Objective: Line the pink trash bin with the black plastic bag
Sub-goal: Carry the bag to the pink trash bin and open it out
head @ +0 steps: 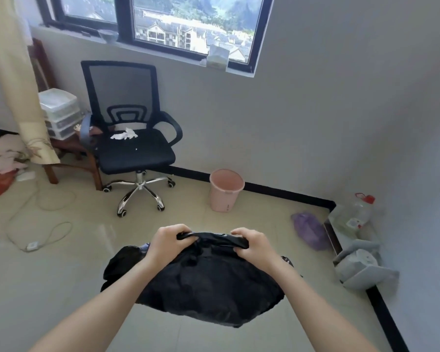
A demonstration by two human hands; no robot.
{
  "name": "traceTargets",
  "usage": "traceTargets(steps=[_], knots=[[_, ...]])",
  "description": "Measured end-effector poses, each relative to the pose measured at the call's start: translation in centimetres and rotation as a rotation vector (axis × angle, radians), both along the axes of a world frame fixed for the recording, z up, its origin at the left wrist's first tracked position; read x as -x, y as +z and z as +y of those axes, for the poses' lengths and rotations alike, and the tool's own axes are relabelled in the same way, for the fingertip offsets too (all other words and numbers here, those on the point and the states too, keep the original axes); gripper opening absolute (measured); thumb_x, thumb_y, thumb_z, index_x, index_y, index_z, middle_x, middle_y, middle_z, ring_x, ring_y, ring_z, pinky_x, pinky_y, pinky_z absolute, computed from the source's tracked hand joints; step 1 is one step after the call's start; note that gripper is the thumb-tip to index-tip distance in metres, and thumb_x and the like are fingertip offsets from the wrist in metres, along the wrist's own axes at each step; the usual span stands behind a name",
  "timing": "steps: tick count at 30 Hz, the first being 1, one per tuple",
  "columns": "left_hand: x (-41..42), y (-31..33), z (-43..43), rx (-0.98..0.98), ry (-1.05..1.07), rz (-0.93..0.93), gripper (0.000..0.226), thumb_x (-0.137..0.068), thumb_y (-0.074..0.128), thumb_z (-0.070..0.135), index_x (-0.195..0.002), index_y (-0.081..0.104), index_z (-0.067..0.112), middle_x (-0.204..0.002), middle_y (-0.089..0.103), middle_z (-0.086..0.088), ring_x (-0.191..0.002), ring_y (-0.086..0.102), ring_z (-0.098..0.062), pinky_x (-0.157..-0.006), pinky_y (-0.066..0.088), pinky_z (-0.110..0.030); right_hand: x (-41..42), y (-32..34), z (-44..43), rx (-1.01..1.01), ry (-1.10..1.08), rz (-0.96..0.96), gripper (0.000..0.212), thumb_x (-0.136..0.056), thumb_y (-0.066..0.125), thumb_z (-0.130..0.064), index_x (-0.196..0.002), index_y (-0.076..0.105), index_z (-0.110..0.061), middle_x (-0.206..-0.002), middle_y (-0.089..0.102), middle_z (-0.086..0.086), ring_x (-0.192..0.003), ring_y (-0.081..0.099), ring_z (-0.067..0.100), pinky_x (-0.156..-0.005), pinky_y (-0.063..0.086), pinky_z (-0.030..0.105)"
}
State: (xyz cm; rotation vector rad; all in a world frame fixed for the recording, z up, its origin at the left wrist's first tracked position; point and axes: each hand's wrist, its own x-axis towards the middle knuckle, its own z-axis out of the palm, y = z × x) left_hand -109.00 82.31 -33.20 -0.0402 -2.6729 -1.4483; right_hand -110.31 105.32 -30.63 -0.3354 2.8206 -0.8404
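The pink trash bin point(226, 190) stands upright at frame centre against the wall, unlined, mouth open upward. Low in the frame, my left hand point(168, 241) and right hand point(254, 246) each pinch the bunched top edge of the crinkled black plastic bag point(203, 280), stretched left-right, its body sagging below.

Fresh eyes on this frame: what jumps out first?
The black plastic bag, front and centre, gripped along its top edge by the left hand and right hand. Beyond it, the pink trash bin stands unlined against the wall, right of a black office chair under the window.
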Motion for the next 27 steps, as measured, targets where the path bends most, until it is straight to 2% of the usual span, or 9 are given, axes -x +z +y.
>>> traceTargets(steps=[5, 11, 15, 18, 27], knots=[[8.1, -0.5, 0.9, 0.018, 0.063, 0.01, 0.006, -0.074, 0.074, 0.014, -0.078, 0.071, 0.011, -0.074, 0.071, -0.001, -0.072, 0.063, -0.02, -0.072, 0.049, -0.035, 9.1, -0.3, 0.9, -0.019, 0.039, 0.037, 0.038, -0.081, 0.062, -0.014, -0.118, 0.058, -0.018, -0.111, 0.066, 0.006, -0.106, 0.053, 0.023, -0.09, 0.043, 0.033], [16.4, -2.7, 0.9, 0.017, 0.096, -0.059, 0.007, -0.074, 0.074, 0.015, -0.075, 0.07, 0.01, -0.071, 0.069, -0.004, -0.071, 0.063, -0.023, -0.069, 0.048, -0.035, 18.0, -2.8, 0.3, -0.121, 0.088, 0.059, 0.033, -0.084, 0.057, -0.015, -0.117, 0.058, -0.017, -0.112, 0.066, 0.004, -0.105, 0.049, 0.025, -0.091, 0.036, 0.033], [23.6, -3.5, 0.7, 0.011, 0.062, -0.074, 0.005, -0.076, 0.073, 0.018, -0.074, 0.07, 0.014, -0.068, 0.066, 0.005, -0.07, 0.061, -0.016, -0.068, 0.046, -0.03, 24.1, -3.5, -0.1, -0.136, 0.051, 0.079, 0.032, -0.084, 0.056, -0.015, -0.116, 0.059, -0.018, -0.111, 0.066, 0.004, -0.105, 0.049, 0.025, -0.092, 0.034, 0.033], [28.9, -4.0, 0.5, 0.01, 0.008, -0.1, 0.005, -0.077, 0.072, 0.021, -0.076, 0.07, 0.016, -0.072, 0.069, 0.003, -0.073, 0.063, -0.017, -0.07, 0.049, -0.034, 28.5, -3.4, 0.0, -0.168, 0.02, 0.064, 0.034, -0.084, 0.056, -0.016, -0.117, 0.058, -0.02, -0.112, 0.065, 0.003, -0.106, 0.049, 0.024, -0.091, 0.033, 0.032], [40.6, -6.3, 2.3, 0.109, -0.125, -0.182, 0.013, -0.079, 0.069, 0.027, -0.085, 0.07, 0.015, -0.085, 0.072, -0.001, -0.08, 0.063, -0.02, -0.068, 0.048, -0.03, 37.3, -5.5, 1.6, -0.282, -0.06, -0.054, 0.04, -0.082, 0.056, -0.015, -0.121, 0.053, -0.024, -0.112, 0.061, 0.001, -0.108, 0.047, 0.023, -0.091, 0.034, 0.033]])
